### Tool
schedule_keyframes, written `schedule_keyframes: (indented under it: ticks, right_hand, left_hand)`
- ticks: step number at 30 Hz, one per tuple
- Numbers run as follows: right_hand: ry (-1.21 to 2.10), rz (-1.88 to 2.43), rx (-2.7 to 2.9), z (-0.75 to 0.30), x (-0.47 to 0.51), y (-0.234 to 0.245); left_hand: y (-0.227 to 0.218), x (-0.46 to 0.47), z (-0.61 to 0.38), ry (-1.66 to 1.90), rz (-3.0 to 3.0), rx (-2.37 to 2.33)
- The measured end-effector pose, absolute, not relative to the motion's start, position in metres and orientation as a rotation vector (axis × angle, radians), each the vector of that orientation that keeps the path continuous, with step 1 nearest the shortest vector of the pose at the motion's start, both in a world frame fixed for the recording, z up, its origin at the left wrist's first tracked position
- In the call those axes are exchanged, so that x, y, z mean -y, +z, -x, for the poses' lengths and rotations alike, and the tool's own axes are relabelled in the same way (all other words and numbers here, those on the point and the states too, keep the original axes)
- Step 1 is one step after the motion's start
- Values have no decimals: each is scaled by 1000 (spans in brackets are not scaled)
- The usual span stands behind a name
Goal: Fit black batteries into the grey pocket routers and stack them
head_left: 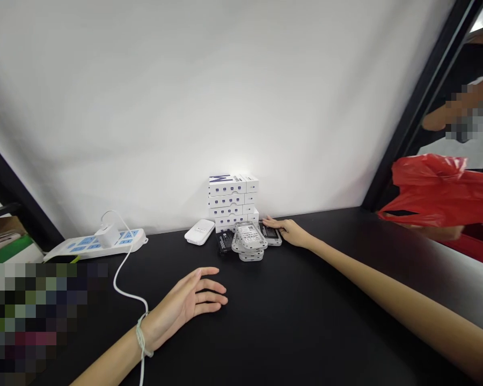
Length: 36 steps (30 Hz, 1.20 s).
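The right hand (pixel 286 231) lies flat with its fingers extended, touching a dark-faced handheld device (pixel 270 234) at the right edge of a small pile of white devices (pixel 248 238). The pile sits on the black desk (pixel 306 300) before a stack of white boxes (pixel 231 195). The left hand (pixel 187 295) rests open and spread on the desk, empty, its wrist crossed by a white cable (pixel 123 289) from a charger (pixel 107 235) on a power strip (pixel 92 244).

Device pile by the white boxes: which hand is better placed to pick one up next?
Probably the right hand: it appears to touch the dark device at the edge of the pile. The left hand lies apart on the black table, short of it.
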State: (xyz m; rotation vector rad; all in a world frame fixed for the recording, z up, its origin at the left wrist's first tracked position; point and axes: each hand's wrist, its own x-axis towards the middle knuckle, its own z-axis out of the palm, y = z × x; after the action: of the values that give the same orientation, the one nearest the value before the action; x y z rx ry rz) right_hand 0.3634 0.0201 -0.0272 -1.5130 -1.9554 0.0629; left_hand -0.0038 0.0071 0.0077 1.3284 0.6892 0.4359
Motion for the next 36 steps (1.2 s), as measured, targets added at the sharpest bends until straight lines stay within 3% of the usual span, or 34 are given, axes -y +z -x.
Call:
schedule_keyframes:
  ticks: [9, 12, 19, 24, 30, 36]
  right_hand:
    - [-82, 1423, 2027, -311, 22, 19]
    - [-141, 1302, 2235, -289, 31, 18]
    - [-51, 1461, 2126, -266, 43, 19]
    - [-163, 1309, 2303, -197, 62, 8]
    - [114, 1234, 2488, -165, 33, 16]
    - [85, 1804, 2464, -209, -24, 60]
  left_hand:
    - [6, -10, 5, 411, -1319, -667]
    - [5, -10, 6, 415, -1312, -663]
    - [2, -10, 8, 437, -1278, -664]
    - [-1, -15, 6, 459, -1132, -589]
    - [-3, -21, 10, 542, -964, -652]
    - [-4, -23, 14, 528, -887, -573]
